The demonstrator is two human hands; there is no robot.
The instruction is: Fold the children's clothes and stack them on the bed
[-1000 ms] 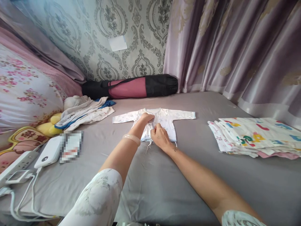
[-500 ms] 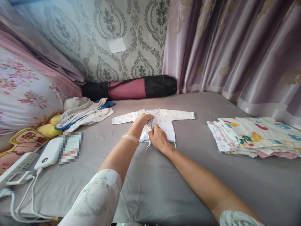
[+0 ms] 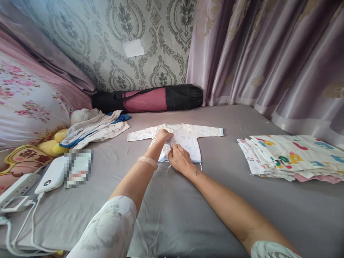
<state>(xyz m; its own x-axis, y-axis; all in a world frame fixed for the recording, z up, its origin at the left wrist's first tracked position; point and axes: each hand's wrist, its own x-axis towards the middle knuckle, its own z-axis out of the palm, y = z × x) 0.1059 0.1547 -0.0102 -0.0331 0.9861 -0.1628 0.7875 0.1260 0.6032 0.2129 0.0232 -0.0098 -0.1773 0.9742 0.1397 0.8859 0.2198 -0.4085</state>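
A small white baby shirt with pale blue trim lies flat on the bed, both sleeves spread out sideways. Over the left part of its front is my left hand, with a bangle at the wrist and the fingers closed in a pinch. Just below and to the right, my right hand is also closed, knuckles up. Thin white ties of the shirt show between the two hands, and loose ends hang below the hem. The fingertips are partly hidden.
Folded printed cloths lie stacked at right. At left are crumpled clothes, a yellow plush toy, a white power bank and a power strip with cables. A black and red long bag rests against the wall.
My left hand has turned slightly, its fingers now more curled in. My right hand has shifted a little left. The shirt stays in place.
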